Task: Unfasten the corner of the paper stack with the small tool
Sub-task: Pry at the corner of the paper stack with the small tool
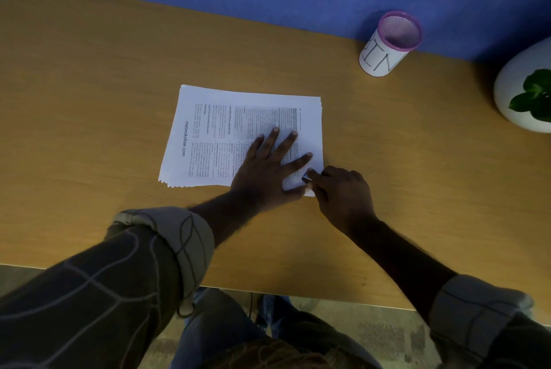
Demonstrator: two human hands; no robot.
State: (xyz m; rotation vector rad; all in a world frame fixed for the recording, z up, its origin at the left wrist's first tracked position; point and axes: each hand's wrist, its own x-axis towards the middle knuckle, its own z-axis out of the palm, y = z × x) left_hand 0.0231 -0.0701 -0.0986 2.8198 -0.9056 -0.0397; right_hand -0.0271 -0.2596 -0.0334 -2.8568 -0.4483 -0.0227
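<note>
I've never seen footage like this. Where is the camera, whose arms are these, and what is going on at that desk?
There is no robot here. One camera worn on a person's head looks down at their own arms. The left hand lies flat with spread fingers on a paper stack on the wooden desk, holding it down. The right hand pinches a small dark tool at the stack's near right corner. Farther back stand a pink-rimmed mesh cup and a white plant pot.
</note>
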